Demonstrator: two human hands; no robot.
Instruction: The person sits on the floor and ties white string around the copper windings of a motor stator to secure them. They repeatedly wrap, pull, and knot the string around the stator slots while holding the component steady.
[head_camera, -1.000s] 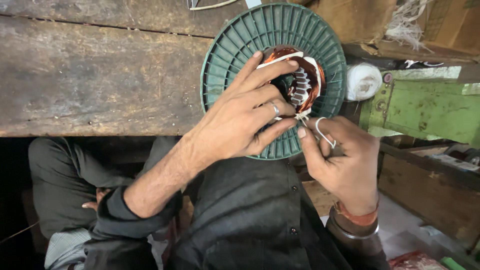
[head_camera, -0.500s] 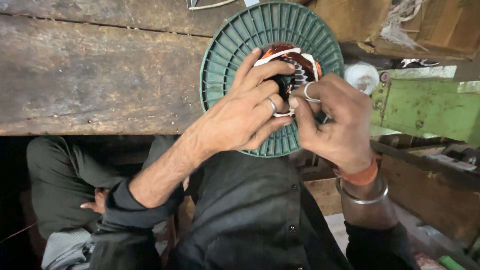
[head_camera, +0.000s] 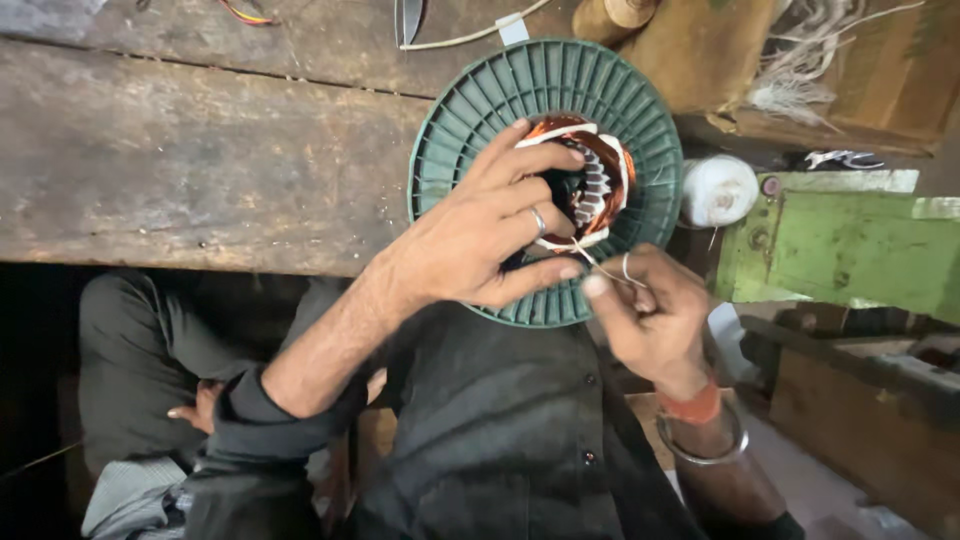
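Copper-wound stator (head_camera: 588, 185), one in number and wrapped in white insulation, is seated at the centre of a single round green ribbed housing (head_camera: 480, 120) that is propped against the edge of a worn wooden bench (head_camera: 200, 160). It is steadied by the left hand (head_camera: 480, 235), whose fingers are spread and curled over its rim, one ring worn, the thumb laid along the lower edge. A thin white thread (head_camera: 603, 272) running from the stator's lower edge is pinched between thumb and fingers of the right hand (head_camera: 650, 315), held just below the housing with two bangles at its wrist.
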